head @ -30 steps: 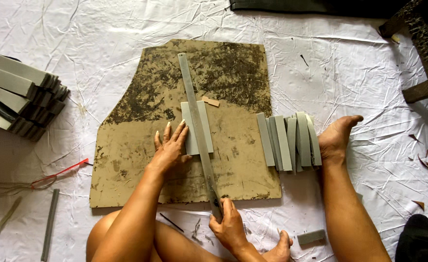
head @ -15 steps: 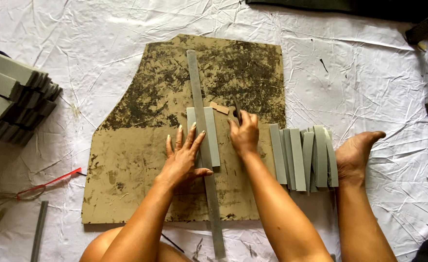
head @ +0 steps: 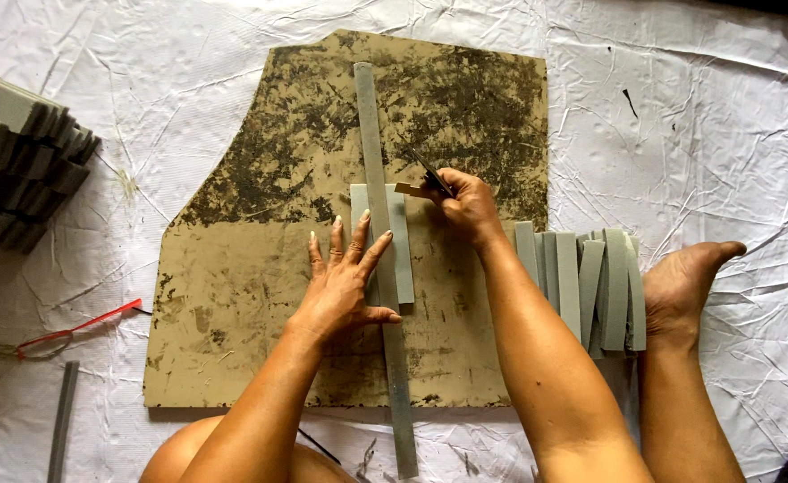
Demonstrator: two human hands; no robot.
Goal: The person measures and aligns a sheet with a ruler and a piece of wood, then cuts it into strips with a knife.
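While the left hand stays spread flat, pinning a long metal ruler over a grey strip at the middle of the stained board, the right hand has come up from the near edge. It now grips a small dark blade, tip at the strip's far right corner, suggesting a cut is starting. Cut strips lie right.

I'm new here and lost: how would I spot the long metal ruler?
Find the stained brown board on the white sheet. Down its middle runs the long grey ruler, pinned by the left hand. It is far longer and thinner than the short grey strips stacked rightward.
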